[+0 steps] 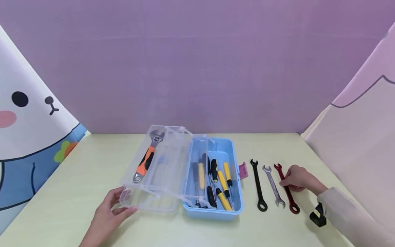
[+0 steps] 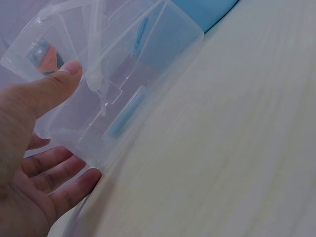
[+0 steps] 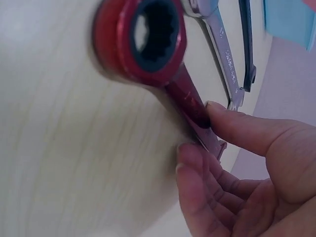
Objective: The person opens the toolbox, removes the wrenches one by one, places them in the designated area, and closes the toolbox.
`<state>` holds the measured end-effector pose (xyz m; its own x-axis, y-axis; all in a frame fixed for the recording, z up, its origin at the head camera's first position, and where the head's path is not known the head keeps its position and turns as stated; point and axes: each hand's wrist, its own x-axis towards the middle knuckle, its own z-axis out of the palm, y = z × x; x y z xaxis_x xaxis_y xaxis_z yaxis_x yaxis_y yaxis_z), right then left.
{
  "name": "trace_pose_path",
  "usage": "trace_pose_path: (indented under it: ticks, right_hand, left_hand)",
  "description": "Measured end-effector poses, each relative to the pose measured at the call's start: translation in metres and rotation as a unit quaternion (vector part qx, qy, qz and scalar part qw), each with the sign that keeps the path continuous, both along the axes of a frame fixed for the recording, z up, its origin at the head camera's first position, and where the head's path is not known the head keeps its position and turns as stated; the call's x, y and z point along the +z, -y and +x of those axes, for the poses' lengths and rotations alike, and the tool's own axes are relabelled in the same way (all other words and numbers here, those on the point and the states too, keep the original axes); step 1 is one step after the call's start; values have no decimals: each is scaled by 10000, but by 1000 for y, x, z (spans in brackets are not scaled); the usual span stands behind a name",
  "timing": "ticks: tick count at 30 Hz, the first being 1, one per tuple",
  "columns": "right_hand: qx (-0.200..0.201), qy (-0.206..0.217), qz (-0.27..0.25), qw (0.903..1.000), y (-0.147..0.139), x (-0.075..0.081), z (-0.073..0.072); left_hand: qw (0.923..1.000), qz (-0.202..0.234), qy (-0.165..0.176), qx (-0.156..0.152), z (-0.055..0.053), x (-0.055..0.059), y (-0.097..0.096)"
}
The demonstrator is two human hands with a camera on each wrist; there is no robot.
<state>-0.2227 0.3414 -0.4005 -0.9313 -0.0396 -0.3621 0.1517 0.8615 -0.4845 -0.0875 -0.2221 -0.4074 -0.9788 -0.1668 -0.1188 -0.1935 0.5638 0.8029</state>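
Note:
My right hand (image 1: pixel 297 179) pinches the shank of a red ratchet wrench (image 1: pixel 290 196) between thumb and fingers. The wrench lies along the table, and its ring end (image 3: pixel 143 42) points at the right wrist camera. Left of it lie a silver wrench (image 1: pixel 273 185) and a black wrench (image 1: pixel 258 183). My left hand (image 1: pixel 108 212) holds the near left corner of the clear plastic lid (image 2: pixel 123 64), thumb on one side and fingers on the other. That lid is swung out leftward from a blue toolbox (image 1: pixel 213 214). An adjustable wrench (image 1: pixel 148 159) with an orange and black handle lies in the clear part.
Several yellow and black screwdrivers (image 1: pixel 224 200) lie in the toolbox, some seen through clear plastic. A pink latch (image 1: pixel 243 171) sticks out from its right side. Purple cloth (image 1: pixel 197 68) stands behind the pale table (image 1: pixel 74 178), with printed cloth on both sides.

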Motion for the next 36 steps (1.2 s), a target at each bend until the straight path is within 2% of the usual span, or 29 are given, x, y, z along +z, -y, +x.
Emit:
trace_pose_path:
  ticks: [7, 14, 16, 24, 31, 36]
  right_hand:
    - [120, -63, 52, 9999, 1, 6, -4]
    - [302, -152, -18, 9994, 7, 27, -7]
    - [367, -149, -46, 9992, 10, 33, -7]
    - [617, -268, -82, 9977, 25, 56, -15]
    - [823, -251, -187, 9961, 42, 76, -25]
    - [930, -144, -325, 9950, 56, 92, -31]
  left_hand:
    - [10000, 1, 30, -41, 0, 1, 1]
    - [9986, 3, -502, -144, 2, 1, -1]
    - [9984, 33, -544, -146, 3, 0, -2]
    - [9990, 65, -415, -177, 2, 3, 0]
    - [9993, 9, -357, -128, 3, -1, 0]
    - [9999, 19, -10, -114, 1, 2, 1]
